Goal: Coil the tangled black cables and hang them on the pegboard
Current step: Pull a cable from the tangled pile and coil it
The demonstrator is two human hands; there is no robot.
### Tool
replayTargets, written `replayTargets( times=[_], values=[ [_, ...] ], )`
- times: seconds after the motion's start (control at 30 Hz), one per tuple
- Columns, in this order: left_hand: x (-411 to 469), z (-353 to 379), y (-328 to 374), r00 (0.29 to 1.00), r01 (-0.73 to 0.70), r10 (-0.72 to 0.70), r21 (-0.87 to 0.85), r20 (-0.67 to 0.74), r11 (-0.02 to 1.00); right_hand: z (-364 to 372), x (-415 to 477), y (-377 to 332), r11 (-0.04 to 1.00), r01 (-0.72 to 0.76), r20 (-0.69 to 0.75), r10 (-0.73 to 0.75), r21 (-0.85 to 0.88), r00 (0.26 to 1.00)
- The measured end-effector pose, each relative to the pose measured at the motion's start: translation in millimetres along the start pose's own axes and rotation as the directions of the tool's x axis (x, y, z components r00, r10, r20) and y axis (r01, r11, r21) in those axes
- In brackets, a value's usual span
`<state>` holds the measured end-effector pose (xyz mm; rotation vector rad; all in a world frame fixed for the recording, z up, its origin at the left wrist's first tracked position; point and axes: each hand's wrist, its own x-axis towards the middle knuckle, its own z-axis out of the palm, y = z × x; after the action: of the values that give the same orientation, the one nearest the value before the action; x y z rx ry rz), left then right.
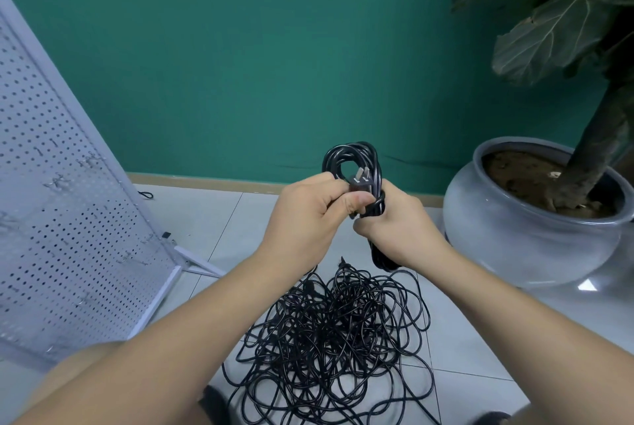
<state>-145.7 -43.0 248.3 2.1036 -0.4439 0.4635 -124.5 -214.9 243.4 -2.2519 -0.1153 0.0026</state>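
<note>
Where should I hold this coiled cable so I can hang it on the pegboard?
Hold the coiled cable at its bunched middle, from the right side, where the right hand grips it. That likely leaves the open top loop free for a pegboard hook.

One left hand [308,215], one right hand [394,229], one coiled cable [353,155] above one tangled pile [329,332], one pegboard [51,218] left, one pot [514,242] right.
</note>
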Motion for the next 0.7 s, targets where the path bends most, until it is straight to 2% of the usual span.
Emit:
replayTargets(
  times=[0.1, 0.2, 0.37, 0.5, 0.7],
  values=[
    [1.7, -2.7, 3.8, 0.998, 0.056, -0.056, 0.056, -0.003, 0.997, -4.1, 0.0, 0.6, 1.0, -0.013, -0.046, 0.014, 0.025, 0.999],
    [5.6, -3.8, 8.0, 0.984, 0.17, -0.174, 0.093, 0.034, 0.981, -5.3, -2.7, 0.4, 1.0, -0.002, -0.062, 0.003, 0.016, 0.998],
    [9.7, -8.1, 14.0, 0.944, 0.3, -0.315, 0.141, 0.099, 0.944, -1.8, -11.1, 0.8, 0.997, 0.072, -0.093, -0.075, -0.038, 0.993],
    [12.5, -14.7, 14.8, 0.906, 0.409, -0.413, 0.059, 0.098, 0.911, -1.8, -14.4, 1.2, 0.99, 0.137, -0.089, -0.139, -0.033, 0.986],
    [14.3, -15.4, 6.3, 0.878, 0.478, -0.476, -0.13, 0.053, 0.868, 1.6, -17.3, 2.3, 0.985, 0.174, -0.064, -0.174, 0.004, 0.983]
  ],
)
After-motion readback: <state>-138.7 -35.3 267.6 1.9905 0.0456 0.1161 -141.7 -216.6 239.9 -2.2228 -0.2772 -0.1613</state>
